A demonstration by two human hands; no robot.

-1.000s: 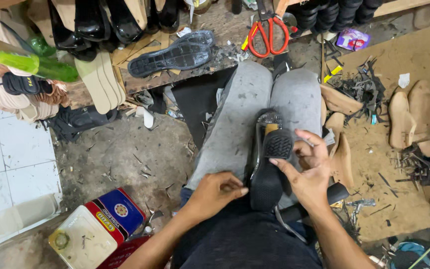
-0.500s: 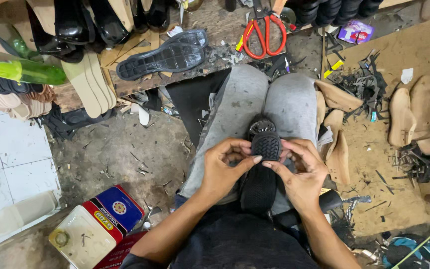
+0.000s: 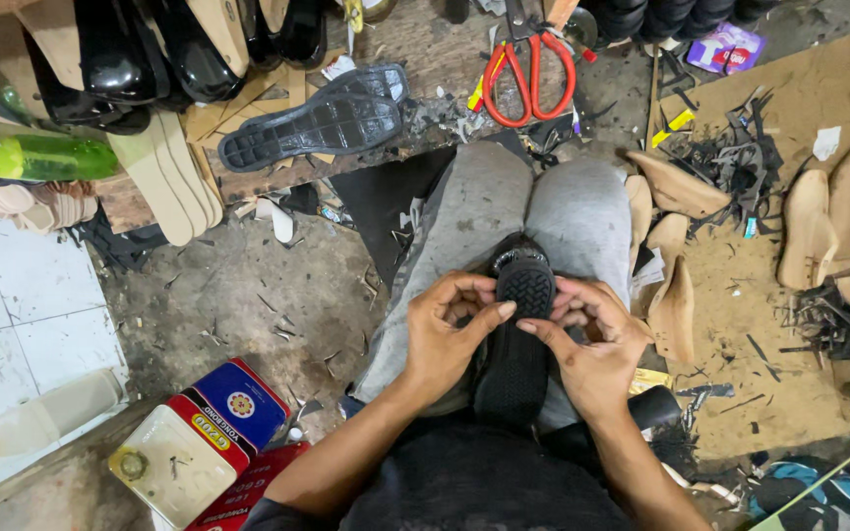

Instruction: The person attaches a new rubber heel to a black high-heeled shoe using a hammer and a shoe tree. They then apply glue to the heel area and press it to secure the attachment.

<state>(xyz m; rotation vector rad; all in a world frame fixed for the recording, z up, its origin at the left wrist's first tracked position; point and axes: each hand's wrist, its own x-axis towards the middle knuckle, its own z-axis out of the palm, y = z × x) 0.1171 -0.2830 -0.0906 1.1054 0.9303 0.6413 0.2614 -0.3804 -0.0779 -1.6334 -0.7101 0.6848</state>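
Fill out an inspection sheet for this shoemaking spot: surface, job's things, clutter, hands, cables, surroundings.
Surface: a worn wooden bench ahead of the knees, a dirty concrete floor to the left.
Job's things: a black shoe lies sole up on the lap, heel end away from the person.
Clutter: a loose black sole and red-handled scissors on the bench; wooden shoe lasts and black offcuts at right.
Hands: the left hand and right hand grip the shoe from both sides, thumbs on the sole.
Cables: nothing seen.
Surroundings: a square glue tin on the floor, white tiles at left, a green bottle.
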